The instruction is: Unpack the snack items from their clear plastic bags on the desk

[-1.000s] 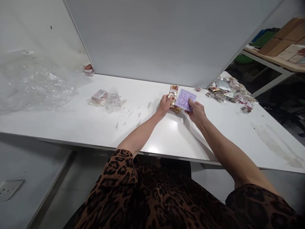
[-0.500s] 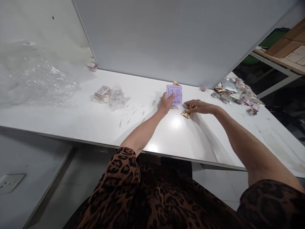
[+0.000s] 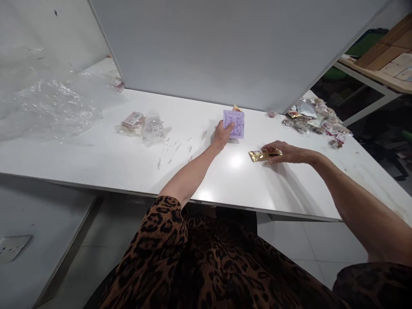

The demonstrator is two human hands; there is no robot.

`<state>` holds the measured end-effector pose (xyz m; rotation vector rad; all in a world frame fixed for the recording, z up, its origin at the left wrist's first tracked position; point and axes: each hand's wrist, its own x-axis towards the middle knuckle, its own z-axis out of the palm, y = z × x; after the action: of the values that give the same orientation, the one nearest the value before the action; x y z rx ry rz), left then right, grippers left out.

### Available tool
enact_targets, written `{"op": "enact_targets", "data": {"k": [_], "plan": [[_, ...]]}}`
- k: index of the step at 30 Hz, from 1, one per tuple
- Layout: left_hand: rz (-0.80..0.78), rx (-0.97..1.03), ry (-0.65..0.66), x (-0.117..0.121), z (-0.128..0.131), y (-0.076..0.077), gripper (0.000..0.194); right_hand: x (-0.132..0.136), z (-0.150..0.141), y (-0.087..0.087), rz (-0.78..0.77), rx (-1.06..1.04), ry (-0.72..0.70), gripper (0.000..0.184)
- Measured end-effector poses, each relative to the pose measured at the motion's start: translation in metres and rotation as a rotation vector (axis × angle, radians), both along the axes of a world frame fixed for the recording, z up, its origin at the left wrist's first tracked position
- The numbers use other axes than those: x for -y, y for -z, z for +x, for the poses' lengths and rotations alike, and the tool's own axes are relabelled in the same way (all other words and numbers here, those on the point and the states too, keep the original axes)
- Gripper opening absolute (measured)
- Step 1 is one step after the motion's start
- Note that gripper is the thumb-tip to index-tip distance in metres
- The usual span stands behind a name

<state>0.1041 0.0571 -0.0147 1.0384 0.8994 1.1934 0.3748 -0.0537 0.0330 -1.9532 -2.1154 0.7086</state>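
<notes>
Head view. Panel [image 3: 209, 51] close beyond the left hand [image 3: 223, 135]; room on the near side, to the table's [image 3: 189, 171] front edge. Three packets: one purple packet [image 3: 238, 122], pinched in left hand, print up; gold packet [image 3: 237, 108] tip behind it; second gold packet [image 3: 256, 156] pinched in right hand [image 3: 287, 152], long axis left-right, free end left. Table contact: cannot tell.

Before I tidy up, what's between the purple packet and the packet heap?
The head view shows a small reddish item on the white tabletop between the purple packet and the heap.
</notes>
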Motion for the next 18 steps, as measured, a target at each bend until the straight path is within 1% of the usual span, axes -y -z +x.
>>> {"op": "enact_targets", "data": {"k": [2, 4, 5, 8, 11, 13, 15, 16, 18], "plan": [[0.004, 0.003, 0.013, 0.001, 0.000, -0.001, 0.014, 0.008, -0.003, 0.003, -0.010, -0.066, 0.062, 0.059], [0.008, 0.000, 0.028, 0.002, 0.000, -0.002, 0.015, 0.016, -0.007, 0.006, -0.051, -0.140, 0.180, 0.051], [0.009, -0.001, 0.035, 0.003, 0.000, -0.002, 0.016, 0.019, -0.010, 0.007, -0.072, -0.180, 0.244, 0.050], [0.016, 0.007, 0.069, 0.007, 0.000, -0.004, 0.015, 0.030, -0.018, 0.010, -0.089, -0.298, 0.378, 0.060], [0.030, 0.021, 0.097, 0.012, 0.002, -0.005, 0.014, 0.039, -0.025, 0.013, -0.082, -0.438, 0.430, 0.070], [0.043, 0.031, 0.113, 0.014, 0.003, -0.004, 0.014, 0.043, -0.031, 0.013, -0.072, -0.572, 0.453, 0.071], [0.055, 0.042, 0.136, 0.015, 0.005, -0.002, 0.015, 0.044, -0.037, 0.012, -0.016, -0.754, 0.490, 0.069], [0.058, 0.045, 0.145, 0.015, 0.006, 0.000, 0.016, 0.042, -0.041, 0.010, 0.043, -0.855, 0.514, 0.067], [0.059, 0.047, 0.151, 0.017, 0.009, 0.002, 0.016, 0.034, -0.052, 0.006, 0.208, -1.047, 0.554, 0.062]]}}
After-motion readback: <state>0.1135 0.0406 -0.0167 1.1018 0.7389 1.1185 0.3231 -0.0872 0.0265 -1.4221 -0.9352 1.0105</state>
